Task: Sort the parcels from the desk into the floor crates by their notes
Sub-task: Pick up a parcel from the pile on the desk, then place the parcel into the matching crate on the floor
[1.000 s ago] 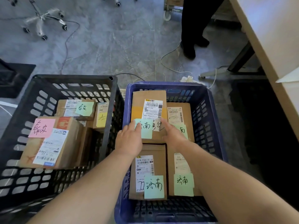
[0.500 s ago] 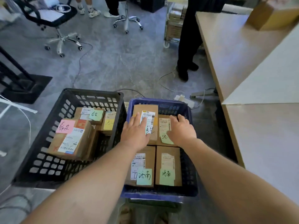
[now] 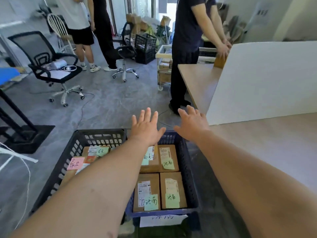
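Note:
Two crates stand on the floor below me. The blue crate holds several brown parcels with green notes. To its left, the black crate holds parcels with a pink note and a green note. My left hand and my right hand hover above the far rim of the blue crate, fingers spread and straight, holding nothing. The wooden desk runs along the right. My left forearm hides part of both crates.
A white board stands upright on the desk. A person in dark clothes stands at the desk's far end, hands on a brown box. Office chairs, two more people, a cart and floor cables lie beyond.
Both hands have lifted off the parcel in the blue crate and risen, now spread in the air. My view has tilted up from the crates toward the room.

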The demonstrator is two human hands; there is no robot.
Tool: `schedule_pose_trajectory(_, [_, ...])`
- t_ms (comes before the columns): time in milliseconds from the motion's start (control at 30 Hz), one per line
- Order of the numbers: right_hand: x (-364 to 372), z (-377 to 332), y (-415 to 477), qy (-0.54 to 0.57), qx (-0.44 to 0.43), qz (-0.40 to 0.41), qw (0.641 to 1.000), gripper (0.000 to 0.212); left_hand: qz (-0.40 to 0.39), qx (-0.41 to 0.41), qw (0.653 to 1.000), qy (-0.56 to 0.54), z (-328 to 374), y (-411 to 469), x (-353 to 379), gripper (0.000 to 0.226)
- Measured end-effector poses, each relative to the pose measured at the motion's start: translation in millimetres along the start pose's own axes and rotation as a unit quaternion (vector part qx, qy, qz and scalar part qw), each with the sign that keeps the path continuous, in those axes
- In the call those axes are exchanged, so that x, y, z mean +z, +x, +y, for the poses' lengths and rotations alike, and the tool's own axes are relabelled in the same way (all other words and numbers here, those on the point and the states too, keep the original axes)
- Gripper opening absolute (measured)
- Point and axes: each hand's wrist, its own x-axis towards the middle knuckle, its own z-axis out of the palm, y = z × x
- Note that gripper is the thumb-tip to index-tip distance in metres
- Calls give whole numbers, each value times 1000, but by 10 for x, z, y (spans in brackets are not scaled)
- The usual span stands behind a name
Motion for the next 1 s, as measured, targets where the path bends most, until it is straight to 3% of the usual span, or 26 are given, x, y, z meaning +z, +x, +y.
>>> schedule_pose_trajectory(467, [-253, -67, -1225, 2, 140, 26, 990, 63, 20, 147, 989, 4, 212, -654, -184, 73])
schedule_pose_trajectory(767, [-253, 292, -2297, -34, 260, 28, 965, 72, -19, 252, 967, -14, 849, -1144, 41, 76])
schedule_pose_trajectory(1000, [-417, 858, -3244, -50, 370, 53, 926, 69, -23, 363, 931, -25, 1790, -1726, 27, 76])
